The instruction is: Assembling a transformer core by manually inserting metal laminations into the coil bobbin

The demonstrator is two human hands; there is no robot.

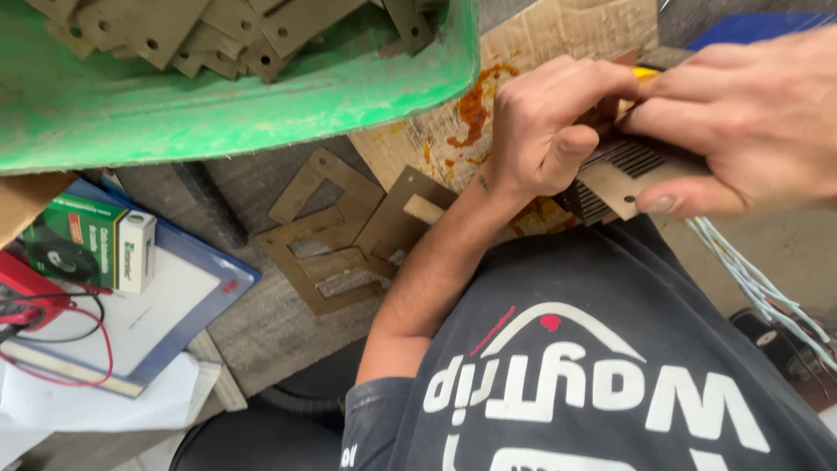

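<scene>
- Gripping: both hands closed on one stack of thin metal laminations (621,174), held over the lap against the dark printed shirt (593,366).
- Left hand (545,131): fingers curled tight, thumb pressed against the stack's near left side, fingertips over its top edge. Not open at all.
- Right hand (750,122): fingers bent around the stack from the other side, thumb flat along the lower edge of the tan outer plate. Closed grip.
- Stack sits between the two palms; ribbed sheet edges show just below the left thumb.
- Yellow object (647,73) at the fingertips of both hands; too little visible to identify.
- Below and left of the left forearm: loose tan E-shaped plates (336,235) lying flat on the grey bench.
- Above the left hand: green tub (261,105) with more plates heaped inside.
- Below the right hand: bundle of pale wires (758,292).
</scene>
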